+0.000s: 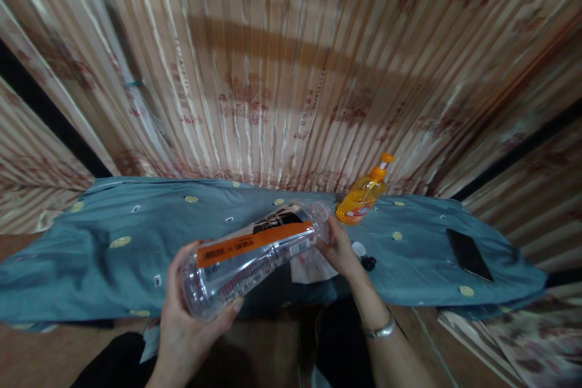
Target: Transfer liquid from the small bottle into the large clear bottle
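The clear plastic bottle (254, 257) lies tilted between both hands, its long axis running from its base cupped in the left hand (186, 315) up-right to its neck, pinched by the right hand (339, 248), above the blue-covered tabletop (91, 254).

A pleated beige curtain (291, 73) with red patterns fills the back, dark gaps at either side. A blue dotted cloth (91, 254) covers the desk. The floor (36, 357) below is brown, the light dim.
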{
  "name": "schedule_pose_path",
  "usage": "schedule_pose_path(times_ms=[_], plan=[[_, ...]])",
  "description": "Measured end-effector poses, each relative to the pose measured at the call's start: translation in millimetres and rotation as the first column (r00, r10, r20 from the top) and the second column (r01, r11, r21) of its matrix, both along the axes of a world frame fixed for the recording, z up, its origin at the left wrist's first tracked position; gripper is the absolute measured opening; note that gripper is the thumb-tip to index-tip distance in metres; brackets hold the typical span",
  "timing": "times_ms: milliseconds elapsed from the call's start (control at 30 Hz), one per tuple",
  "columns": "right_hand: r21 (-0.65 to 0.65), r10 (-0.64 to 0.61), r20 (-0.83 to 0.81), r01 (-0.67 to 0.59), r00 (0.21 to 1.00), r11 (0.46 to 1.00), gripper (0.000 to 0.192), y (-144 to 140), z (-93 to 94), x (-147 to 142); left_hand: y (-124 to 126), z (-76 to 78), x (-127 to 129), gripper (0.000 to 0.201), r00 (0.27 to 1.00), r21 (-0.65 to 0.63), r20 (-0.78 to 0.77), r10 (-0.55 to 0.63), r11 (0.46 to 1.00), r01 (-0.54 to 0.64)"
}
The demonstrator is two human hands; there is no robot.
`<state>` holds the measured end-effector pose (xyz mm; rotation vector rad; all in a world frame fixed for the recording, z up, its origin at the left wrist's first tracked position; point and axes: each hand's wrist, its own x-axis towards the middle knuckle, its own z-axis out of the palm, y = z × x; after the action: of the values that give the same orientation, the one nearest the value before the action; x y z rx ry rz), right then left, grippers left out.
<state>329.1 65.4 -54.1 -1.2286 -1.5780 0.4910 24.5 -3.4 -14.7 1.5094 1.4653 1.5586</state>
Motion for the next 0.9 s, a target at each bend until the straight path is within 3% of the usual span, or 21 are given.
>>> schedule_pose_path(times_ms=[200, 667, 900], plan=[[0.028, -0.011, -0.002, 0.011, 1.0, 1.0, 0.067, 0, -1.0, 0, -5, 12.7, 10, 0.089, 0.997, -0.051, 0.068, 0.03, 0.998, -0.027], [0.072, -0.033, 0.044, 0.03, 0.998, 0.997, 0.061, -2, 1.9, -4, -5, 9.4, 7, 0.087, 0.999, -0.005, 0.02, 0.048, 0.999, -0.048], [0.103, -0.022, 0.066, 0.015, 0.998, 0.995, 0.059, -3, 0.7, -4, -6, 16.2, 6, 0.088, 0.999, -0.015, 0.0, 0.048, 0.999, -0.048]])
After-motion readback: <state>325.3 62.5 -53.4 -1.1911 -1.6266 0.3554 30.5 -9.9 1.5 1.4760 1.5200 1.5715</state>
